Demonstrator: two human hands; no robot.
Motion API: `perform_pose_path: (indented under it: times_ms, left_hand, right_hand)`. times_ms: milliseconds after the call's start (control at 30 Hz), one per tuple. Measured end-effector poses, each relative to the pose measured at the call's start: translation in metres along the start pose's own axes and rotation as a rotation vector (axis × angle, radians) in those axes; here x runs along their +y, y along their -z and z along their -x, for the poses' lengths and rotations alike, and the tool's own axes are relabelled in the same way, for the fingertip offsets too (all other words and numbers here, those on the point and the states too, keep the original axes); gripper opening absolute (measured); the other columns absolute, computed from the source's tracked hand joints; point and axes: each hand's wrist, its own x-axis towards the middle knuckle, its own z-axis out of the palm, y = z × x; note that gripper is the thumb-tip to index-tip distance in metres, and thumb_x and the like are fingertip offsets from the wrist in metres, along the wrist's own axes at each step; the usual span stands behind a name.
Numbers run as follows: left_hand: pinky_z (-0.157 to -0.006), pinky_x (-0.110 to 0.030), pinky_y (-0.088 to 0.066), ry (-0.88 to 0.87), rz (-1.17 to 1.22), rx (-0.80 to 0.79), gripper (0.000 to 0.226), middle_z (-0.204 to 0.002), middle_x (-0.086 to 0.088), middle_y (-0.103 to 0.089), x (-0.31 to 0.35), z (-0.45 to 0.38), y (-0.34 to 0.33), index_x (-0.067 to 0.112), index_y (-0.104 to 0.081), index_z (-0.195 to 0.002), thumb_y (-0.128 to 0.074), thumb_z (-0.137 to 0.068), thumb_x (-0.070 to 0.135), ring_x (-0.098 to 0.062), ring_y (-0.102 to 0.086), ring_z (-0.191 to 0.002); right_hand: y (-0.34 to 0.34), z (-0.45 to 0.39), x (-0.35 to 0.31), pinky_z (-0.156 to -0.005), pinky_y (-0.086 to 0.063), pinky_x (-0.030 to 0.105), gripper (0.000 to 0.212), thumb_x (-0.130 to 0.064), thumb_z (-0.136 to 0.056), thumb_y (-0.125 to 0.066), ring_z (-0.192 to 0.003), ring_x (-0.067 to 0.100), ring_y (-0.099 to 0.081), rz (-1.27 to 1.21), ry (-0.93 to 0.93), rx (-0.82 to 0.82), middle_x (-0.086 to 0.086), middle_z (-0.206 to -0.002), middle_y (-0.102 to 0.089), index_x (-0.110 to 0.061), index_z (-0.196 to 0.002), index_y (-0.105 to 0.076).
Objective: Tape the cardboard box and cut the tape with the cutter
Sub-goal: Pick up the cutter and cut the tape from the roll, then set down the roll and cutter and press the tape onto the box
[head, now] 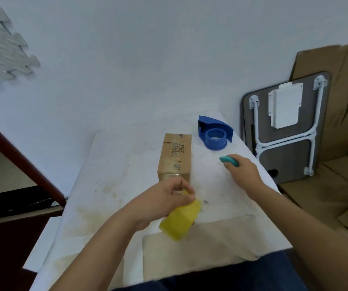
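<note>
Cardboard box (pixel 174 157) long axis runs away from viewer, flat.

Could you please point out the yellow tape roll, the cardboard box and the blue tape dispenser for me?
yellow tape roll (pixel 179 224): head view, on its outer yellow side.
cardboard box (pixel 174 155): head view, on its printed top face.
blue tape dispenser (pixel 215 135): head view, on the rim of its round hub.
</note>
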Motion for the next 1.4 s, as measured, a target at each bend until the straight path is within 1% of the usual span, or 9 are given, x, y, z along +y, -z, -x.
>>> perform_pose_path:
  times_ms: [67, 133, 233, 400, 533, 867, 1000, 1233, 1400]
  left_hand:
    - [-0.064, -0.021, -0.045, -0.031, -0.136, -0.001, 0.013, -0.081, 0.004, -0.064, 0.013, -0.01, -0.017, 0.027, -0.067, -0.098, -0.07, -0.087, 0.034, -0.003, -0.065, -0.09]
    - [-0.056, -0.015, -0.036, -0.058, -0.265, -0.015, 0.013, -0.08, 0.001, -0.061, 0.031, -0.02, -0.037, 0.026, -0.066, -0.099, -0.068, -0.088, 0.034, 0.003, -0.057, -0.092]
    - [-0.058, -0.024, -0.039, -0.142, -0.556, 0.021, 0.019, -0.072, 0.005, -0.052, 0.05, -0.046, -0.063, 0.027, -0.063, -0.106, -0.062, -0.09, 0.037, -0.012, -0.055, -0.071]
    - [-0.067, -0.033, -0.041, -0.283, -0.992, 0.189, 0.018, -0.102, -0.006, -0.06, 0.054, -0.098, -0.092, 0.025, -0.054, -0.111, -0.05, -0.095, 0.031, -0.026, -0.055, -0.09]
    - [-0.069, -0.039, -0.045, -0.289, -1.191, 0.208, 0.02, -0.101, -0.011, -0.061, 0.04, -0.124, -0.092, 0.016, -0.05, -0.115, -0.045, -0.097, 0.021, -0.031, -0.059, -0.092]
    - [-0.062, -0.036, -0.053, -0.297, -1.027, 0.266, 0.015, -0.087, -0.002, -0.06, 0.022, -0.14, -0.086, 0.023, -0.051, -0.109, -0.047, -0.096, 0.026, -0.023, -0.06, -0.08]
    - [-0.061, -0.032, -0.048, -0.296, -0.981, 0.275, 0.018, -0.087, 0.001, -0.055, 0.02, -0.14, -0.083, 0.025, -0.054, -0.112, -0.05, -0.096, 0.031, -0.018, -0.054, -0.079]
    - [-0.07, -0.033, -0.049, -0.305, -0.928, 0.294, 0.028, -0.105, -0.003, -0.066, 0.018, -0.141, -0.083, 0.029, -0.058, -0.122, -0.052, -0.095, 0.033, -0.021, -0.061, -0.098]
    - [-0.079, -0.032, -0.051, -0.317, -0.916, 0.314, 0.037, -0.114, -0.002, -0.067, 0.015, -0.14, -0.082, 0.033, -0.055, -0.132, -0.052, -0.095, 0.033, -0.02, -0.062, -0.104]
  right_hand:
    - [0.015, -0.004, 0.011, -0.08, -0.042, 0.03, 0.028, -0.018, -0.096, -0.053, -0.1, 0.027, -0.058, 0.115, 0.017, 0.032, 0.012, -0.112, -0.063, -0.011, -0.122, -0.062]
    - [0.029, -0.007, 0.022, -0.081, -0.042, 0.03, 0.028, -0.018, -0.095, -0.054, -0.101, 0.028, -0.059, 0.173, 0.014, 0.057, 0.014, -0.115, -0.061, -0.012, -0.121, -0.063]
    - [0.047, -0.009, 0.036, -0.085, -0.044, 0.031, 0.028, -0.021, -0.095, -0.056, -0.096, 0.023, -0.058, 0.215, 0.011, 0.093, 0.015, -0.117, -0.057, -0.015, -0.122, -0.063]
    - [0.059, -0.008, 0.049, -0.085, -0.039, 0.025, 0.036, -0.027, -0.094, -0.058, -0.096, 0.019, -0.053, 0.238, -0.001, 0.108, 0.013, -0.12, -0.051, -0.011, -0.126, -0.061]
    - [0.057, -0.006, 0.055, -0.081, -0.05, 0.032, 0.032, -0.028, -0.093, -0.058, -0.09, 0.02, -0.059, 0.223, 0.006, 0.082, 0.011, -0.109, -0.062, -0.01, -0.12, -0.063]
    - [0.045, -0.01, 0.052, -0.08, -0.051, 0.029, 0.036, -0.029, -0.091, -0.062, -0.09, 0.016, -0.06, 0.158, -0.038, 0.039, 0.008, -0.109, -0.063, -0.012, -0.121, -0.053]
    - [0.041, -0.008, 0.052, -0.074, -0.055, 0.03, 0.03, -0.034, -0.089, -0.064, -0.082, 0.017, -0.063, 0.229, -0.004, 0.034, 0.005, -0.096, -0.065, -0.013, -0.109, -0.054]
    - [0.034, -0.006, 0.055, -0.084, -0.052, 0.036, 0.026, -0.03, -0.09, -0.06, -0.1, 0.02, -0.054, 0.374, 0.097, 0.061, 0.005, -0.108, -0.057, -0.016, -0.112, -0.064]
    - [0.033, -0.004, 0.048, -0.085, -0.052, 0.034, 0.024, -0.022, -0.089, -0.062, -0.096, 0.019, -0.057, 0.297, 0.089, 0.009, 0.007, -0.109, -0.062, -0.016, -0.111, -0.068]
